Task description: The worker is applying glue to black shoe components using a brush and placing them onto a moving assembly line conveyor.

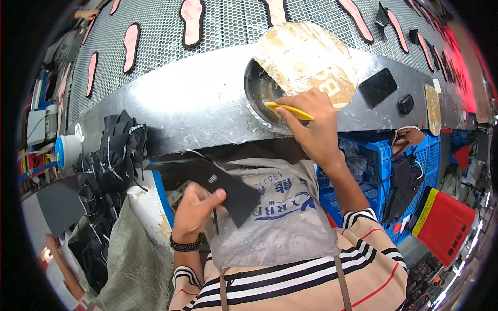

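Note:
My left hand (193,213) is closed on a flat black shoe-upper piece (234,193), thumb on top, held above my lap. A small pale mark shows on the piece. My right hand (317,124) grips a slim yellow tool (289,110), whose tip points into a dark round bowl (252,85). What the tip touches inside the bowl cannot be made out. A round cardboard lid (311,59), partly wrapped in clear tape, covers most of the bowl. A grey printed sack apron (280,236) lies over my lap.
Pink, black-edged insole shapes (192,22) lie on a perforated metal conveyor (158,44). On the metal ledge (181,88) are a black phone (377,87) and a small black case (406,103). Black pieces (122,147) hang at left; a blue crate (363,171) stands right.

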Tool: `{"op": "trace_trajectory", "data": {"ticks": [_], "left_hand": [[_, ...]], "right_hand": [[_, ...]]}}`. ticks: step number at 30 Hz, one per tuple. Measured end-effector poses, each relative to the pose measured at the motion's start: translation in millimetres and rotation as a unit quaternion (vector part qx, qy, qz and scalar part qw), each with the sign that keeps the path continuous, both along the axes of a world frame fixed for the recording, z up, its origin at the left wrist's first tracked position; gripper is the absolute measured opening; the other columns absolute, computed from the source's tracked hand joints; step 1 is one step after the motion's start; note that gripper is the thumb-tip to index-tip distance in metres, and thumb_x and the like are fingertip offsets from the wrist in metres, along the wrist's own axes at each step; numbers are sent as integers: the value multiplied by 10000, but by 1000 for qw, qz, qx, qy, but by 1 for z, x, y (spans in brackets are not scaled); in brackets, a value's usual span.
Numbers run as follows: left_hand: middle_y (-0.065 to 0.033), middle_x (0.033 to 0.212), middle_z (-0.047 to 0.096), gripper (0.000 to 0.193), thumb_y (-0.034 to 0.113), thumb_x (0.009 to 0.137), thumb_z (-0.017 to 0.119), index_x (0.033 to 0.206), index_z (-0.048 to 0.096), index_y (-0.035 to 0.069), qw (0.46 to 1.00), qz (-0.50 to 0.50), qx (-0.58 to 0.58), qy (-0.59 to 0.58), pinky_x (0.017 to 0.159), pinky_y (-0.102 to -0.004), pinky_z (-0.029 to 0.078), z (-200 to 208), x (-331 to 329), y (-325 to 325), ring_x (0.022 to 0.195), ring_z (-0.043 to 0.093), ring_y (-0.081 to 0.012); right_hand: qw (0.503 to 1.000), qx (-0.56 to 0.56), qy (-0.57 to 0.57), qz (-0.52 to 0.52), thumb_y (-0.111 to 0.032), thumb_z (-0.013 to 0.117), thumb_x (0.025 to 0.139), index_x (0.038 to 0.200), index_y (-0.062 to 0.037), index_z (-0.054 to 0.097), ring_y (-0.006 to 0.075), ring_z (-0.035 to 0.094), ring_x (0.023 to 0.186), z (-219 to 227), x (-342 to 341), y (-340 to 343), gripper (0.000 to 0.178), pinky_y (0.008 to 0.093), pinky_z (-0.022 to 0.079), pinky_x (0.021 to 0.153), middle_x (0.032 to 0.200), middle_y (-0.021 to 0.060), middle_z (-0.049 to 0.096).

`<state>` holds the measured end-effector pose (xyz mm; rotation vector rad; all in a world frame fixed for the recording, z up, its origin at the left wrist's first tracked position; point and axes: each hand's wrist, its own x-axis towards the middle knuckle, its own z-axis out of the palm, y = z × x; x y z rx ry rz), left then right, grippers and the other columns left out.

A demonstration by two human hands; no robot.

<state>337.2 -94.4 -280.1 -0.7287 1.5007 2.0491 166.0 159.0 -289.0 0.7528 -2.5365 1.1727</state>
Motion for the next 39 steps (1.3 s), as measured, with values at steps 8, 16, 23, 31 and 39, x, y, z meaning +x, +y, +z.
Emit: {"op": "trace_trajectory", "data": {"ticks": [8, 16, 23, 31, 39], "left_hand": [[-148, 1064, 627, 393, 49, 977, 632, 1296, 435, -71, 959, 183, -110, 184, 666, -293, 627, -8, -58, 24, 826, 686, -173], [-107, 933, 615, 406, 102, 963, 680, 1254, 452, -67, 948, 225, -120, 194, 627, -279, 605, -13, -70, 39, 730, 645, -140], [-78, 822, 593, 175, 112, 977, 668, 972, 552, -19, 922, 295, -68, 240, 642, -313, 604, -20, -77, 44, 679, 611, -134], [-54, 812, 640, 191, 144, 1003, 642, 862, 618, 17, 833, 419, -39, 359, 732, -356, 584, -31, -124, 52, 705, 613, -125], [-74, 831, 643, 223, 169, 997, 653, 847, 600, 14, 818, 450, 0, 358, 768, -378, 592, -65, -130, 59, 750, 631, -123]], "right_hand": [[997, -22, -76, 18, -148, 775, 817, 906, -47, 759, 275, 626, 816, 10, -2, -2, 136, 371, 466, 784, 869, 104, 727], [987, -106, -45, 110, -105, 796, 799, 936, -24, 752, 230, 578, 730, 31, -1, -14, 165, 340, 459, 682, 812, 79, 695], [982, -83, -67, 156, -58, 788, 782, 921, -30, 744, 238, 556, 706, 31, 24, -5, 149, 349, 443, 665, 772, 76, 661], [931, -333, -147, -36, 30, 635, 878, 945, -7, 624, 162, 565, 810, 42, 36, -23, 78, 283, 469, 744, 927, 83, 594], [973, -226, -50, -15, 82, 600, 850, 943, 18, 611, 218, 643, 723, -7, 54, -56, 113, 307, 512, 665, 842, 137, 638]]}}
